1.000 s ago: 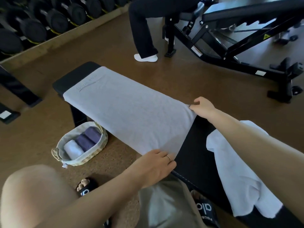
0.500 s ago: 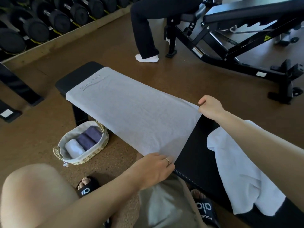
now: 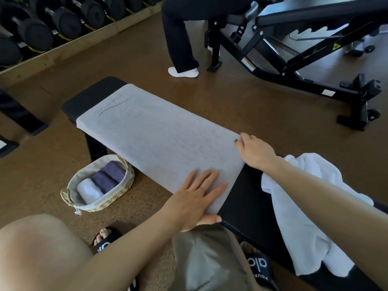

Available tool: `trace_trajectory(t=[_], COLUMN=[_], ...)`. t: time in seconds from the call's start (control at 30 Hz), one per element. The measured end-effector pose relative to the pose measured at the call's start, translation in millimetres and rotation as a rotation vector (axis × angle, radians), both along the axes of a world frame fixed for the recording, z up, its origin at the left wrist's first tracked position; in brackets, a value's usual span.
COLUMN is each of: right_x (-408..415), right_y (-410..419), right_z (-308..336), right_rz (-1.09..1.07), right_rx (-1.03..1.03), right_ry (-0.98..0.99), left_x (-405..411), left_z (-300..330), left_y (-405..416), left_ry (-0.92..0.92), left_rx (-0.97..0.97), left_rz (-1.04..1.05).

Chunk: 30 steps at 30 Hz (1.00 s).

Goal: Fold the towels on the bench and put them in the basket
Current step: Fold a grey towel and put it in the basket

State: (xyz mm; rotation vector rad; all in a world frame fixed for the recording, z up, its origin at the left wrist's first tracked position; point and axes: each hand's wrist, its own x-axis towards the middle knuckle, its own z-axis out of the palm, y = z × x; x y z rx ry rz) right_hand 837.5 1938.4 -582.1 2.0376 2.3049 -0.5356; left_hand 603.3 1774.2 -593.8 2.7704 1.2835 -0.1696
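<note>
A long grey towel lies spread flat along the black bench. My left hand presses flat on the towel's near corner, fingers straight and thumb over the bench edge. My right hand is at the towel's other near corner, fingers curled on the cloth edge. A crumpled white towel lies on the bench under my right forearm. The woven basket stands on the floor beside the bench leg, with one white and two purple rolled towels in it.
Another person's leg is beyond the bench, next to a black adjustable bench frame at the far right. A rack of dumbbells lines the far left. My knees and black sandals are near the bench's front edge.
Both hands have lowered the towel's near end onto the bench. My left hand let go of its corner and now lies flat on the cloth. The right hand stayed at its corner.
</note>
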Motion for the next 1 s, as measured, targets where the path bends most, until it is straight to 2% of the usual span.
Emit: trace_trajectory(t=[0.1,0.17,0.23,0.33,0.4,0.5,0.6,0.77,0.87,1.0], right_x=[4.9,-4.9,-24.1,-46.6,-43.8,-28.8,-27.7,-39.8,-42.7,-49.7], right_y=[10.0,12.1,11.6,9.3,6.4,6.7,19.7,21.4,20.5,17.6], right_z=[9.1,14.2,17.0,10.5,-2.3,-11.1,-4.3,1.0,0.8,5.9], right_rz=[-0.109,-0.007,0.158,0.297,0.267,0.074,-0.046,0.038,0.015,0.038], right_rx=[-0.109,0.042,0.207,0.186,0.173,0.172,0.047,0.024,-0.027,0.063], right_ry=[-0.066,-0.070,0.052,0.131,0.059,-0.002,-0.030,-0.027,-0.085,-0.076], left_x=[-0.2,0.7,-0.4,-11.5,-19.3,-21.8,-20.3,-17.2,-11.7,-5.9], left_z=[-3.9,2.5,11.5,16.3,7.4,-3.2,-4.9,-10.6,-12.3,-5.8], left_y=[-0.9,2.4,12.4,30.0,32.4,28.3,25.7,17.8,8.7,6.0], left_ry=[0.039,0.065,0.030,-0.004,0.035,0.045,0.093,0.100,0.110,0.124], left_rx=[0.000,-0.026,-0.022,0.071,0.072,0.052,0.038,0.116,0.149,0.105], left_rz=[-0.017,-0.029,-0.011,0.051,0.052,0.010,-0.046,-0.078,-0.063,-0.143])
